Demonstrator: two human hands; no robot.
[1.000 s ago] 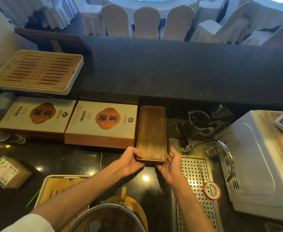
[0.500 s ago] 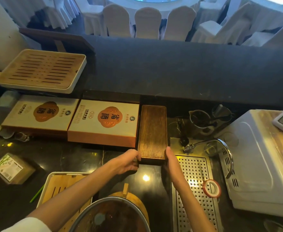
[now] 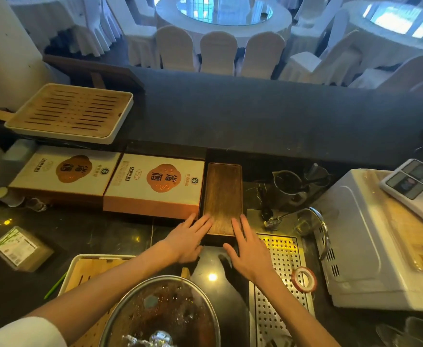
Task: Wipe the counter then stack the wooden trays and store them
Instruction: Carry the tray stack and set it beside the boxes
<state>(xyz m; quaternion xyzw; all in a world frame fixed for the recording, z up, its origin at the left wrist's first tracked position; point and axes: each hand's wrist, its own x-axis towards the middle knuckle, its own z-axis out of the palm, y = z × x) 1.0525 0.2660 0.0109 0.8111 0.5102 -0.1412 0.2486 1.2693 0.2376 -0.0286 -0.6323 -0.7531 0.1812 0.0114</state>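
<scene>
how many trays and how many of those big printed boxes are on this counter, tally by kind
dark wooden tray: 1
slatted bamboo trays: 2, one on the raised ledge, one at the near edge partly hidden by a pot lid
printed gift boxes: 2, side by side left of the dark tray
total: 5

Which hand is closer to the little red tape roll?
Right. The right hand rests up and left of the tape roll, fingers on the dark wooden tray. The left hand is farther left, at the tray's other corner.
</scene>
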